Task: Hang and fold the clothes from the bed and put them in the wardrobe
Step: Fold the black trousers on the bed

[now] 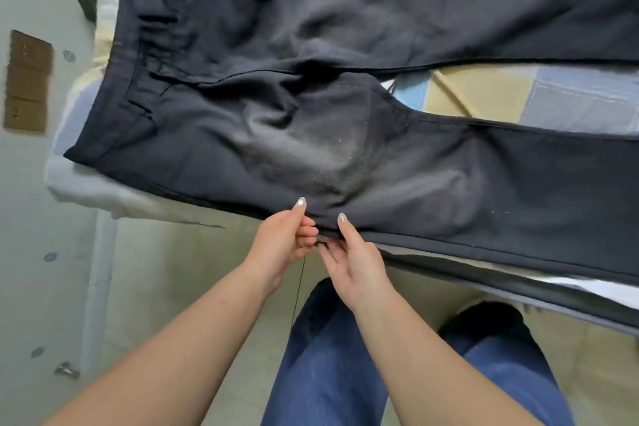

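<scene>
Left of trousers: grey wall with brown plate, small round fittings below it; dark patch on wall beside waistband. Pale floor tiles below.

On bed, trousers: dark, spread flat, waistband at left end near bed's left edge, elastic gathers in upper part of band. Two legs running off to right, upper leg and lower leg apart, gap between them showing patchwork cover in blue, yellow and grey. Seat area of lower leg worn pale, with light specks. Near side seam lying along bed's front edge. White sheet edge showing under seam, toward right.

At near seam of trousers, below pale patch: left hand, fingers curled, pinching hem edge between thumb and fingertips, one long pale nail pointing up over cloth. Thin dark thread hanging down from pinch point, between forearms.

Just right of it, touching same seam: right hand, index finger straight on cloth edge, thumb and other fingers closed on small bit of seam beneath. Hands nearly touching each other.

Below trousers: both bare forearms coming up from bottom edge; blue jeans and dark shoe on floor, right of thread.
</scene>
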Tool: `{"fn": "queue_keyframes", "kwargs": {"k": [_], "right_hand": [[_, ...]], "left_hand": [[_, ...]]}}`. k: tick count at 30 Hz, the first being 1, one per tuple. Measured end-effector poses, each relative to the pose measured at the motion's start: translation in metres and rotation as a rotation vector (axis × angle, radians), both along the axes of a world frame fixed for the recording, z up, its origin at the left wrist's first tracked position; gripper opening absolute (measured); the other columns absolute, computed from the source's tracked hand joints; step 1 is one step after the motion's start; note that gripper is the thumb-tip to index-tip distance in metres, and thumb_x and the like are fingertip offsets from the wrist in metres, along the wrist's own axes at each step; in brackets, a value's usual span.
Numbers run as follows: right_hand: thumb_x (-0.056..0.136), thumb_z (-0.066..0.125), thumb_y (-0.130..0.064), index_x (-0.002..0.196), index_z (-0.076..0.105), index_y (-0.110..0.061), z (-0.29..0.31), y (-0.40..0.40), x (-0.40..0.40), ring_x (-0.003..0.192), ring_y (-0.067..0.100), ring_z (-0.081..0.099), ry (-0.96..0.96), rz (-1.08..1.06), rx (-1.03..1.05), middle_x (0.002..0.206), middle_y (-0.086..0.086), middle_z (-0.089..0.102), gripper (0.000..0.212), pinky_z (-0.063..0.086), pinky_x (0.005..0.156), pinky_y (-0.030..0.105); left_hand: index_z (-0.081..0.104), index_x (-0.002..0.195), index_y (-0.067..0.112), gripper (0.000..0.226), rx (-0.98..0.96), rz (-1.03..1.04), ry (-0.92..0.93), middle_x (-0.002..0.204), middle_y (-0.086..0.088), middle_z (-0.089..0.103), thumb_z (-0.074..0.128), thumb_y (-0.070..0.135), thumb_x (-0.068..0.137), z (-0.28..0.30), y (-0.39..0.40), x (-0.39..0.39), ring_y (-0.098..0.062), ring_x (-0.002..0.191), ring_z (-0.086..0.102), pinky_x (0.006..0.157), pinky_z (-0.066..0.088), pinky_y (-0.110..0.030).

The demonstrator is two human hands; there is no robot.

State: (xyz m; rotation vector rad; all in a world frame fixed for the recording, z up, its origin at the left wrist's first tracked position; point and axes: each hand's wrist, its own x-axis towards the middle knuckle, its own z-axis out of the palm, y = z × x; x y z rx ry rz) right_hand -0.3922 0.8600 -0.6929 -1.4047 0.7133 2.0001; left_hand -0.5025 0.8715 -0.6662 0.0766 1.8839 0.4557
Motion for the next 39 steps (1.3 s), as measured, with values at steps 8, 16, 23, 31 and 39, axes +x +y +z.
{"fn": "queue_keyframes", "kwargs": {"k": [8, 16, 23, 31, 39], "right_hand": [[0.086, 0.069, -0.026, 0.097, 0.063, -0.008, 0.036, -0.005, -0.004, 0.092, 0.021, 0.066, -0.160, 0.090, 0.022, 0.098, 0.011, 0.070, 0.023, 0.051, 0.092, 0.037], [0.091, 0.061, -0.031, 0.101, 0.063, -0.005, 0.070, 0.020, 0.007, 0.082, 0.017, 0.069, -0.315, 0.301, 0.244, 0.092, 0.009, 0.070, 0.028, 0.053, 0.086, 0.032], [0.093, 0.057, -0.032, 0.097, 0.062, -0.011, 0.087, 0.114, 0.010, 0.083, 0.016, 0.069, -0.452, 0.283, 0.420, 0.087, 0.007, 0.071, 0.021, 0.053, 0.078, 0.029], [0.095, 0.054, -0.032, 0.087, 0.056, -0.015, 0.062, 0.256, -0.005, 0.077, 0.013, 0.063, -0.687, 0.185, 0.492, 0.081, 0.006, 0.061, 0.020, 0.050, 0.070, 0.024], [0.091, 0.055, -0.034, 0.072, 0.054, -0.017, 0.012, 0.391, -0.010, 0.046, 0.009, 0.033, -0.987, 0.325, 0.524, 0.071, 0.001, 0.059, 0.026, 0.021, 0.034, 0.012]], "left_hand": [[0.055, 0.123, 0.006, 0.036, 0.262, 0.621, -0.137, 0.118, -0.010, 0.067, 0.062, 0.022, 0.093, 0.005, -0.007, -0.032, -0.022, 0.105, 0.067, 0.088, 0.054, -0.037], [0.055, 0.111, 0.010, 0.024, 0.345, 0.889, 0.025, 0.107, -0.008, 0.065, 0.064, 0.007, 0.089, 0.039, 0.030, -0.066, -0.019, 0.088, 0.066, 0.069, 0.055, -0.032], [0.048, 0.124, 0.012, 0.042, 0.474, 0.891, 0.180, 0.114, -0.004, 0.057, 0.067, 0.015, 0.086, 0.055, 0.108, -0.116, -0.017, 0.090, 0.060, 0.072, 0.054, -0.030], [0.050, 0.090, 0.010, 0.014, 0.621, 0.418, 0.347, 0.095, -0.005, 0.059, 0.061, 0.018, 0.087, 0.050, 0.259, -0.160, -0.018, 0.088, 0.063, 0.072, 0.055, -0.025], [0.050, 0.083, 0.012, 0.013, 0.592, 0.130, 0.307, 0.079, -0.001, 0.061, 0.061, 0.017, 0.084, -0.002, 0.374, -0.180, -0.019, 0.080, 0.067, 0.083, 0.057, -0.041]]}}
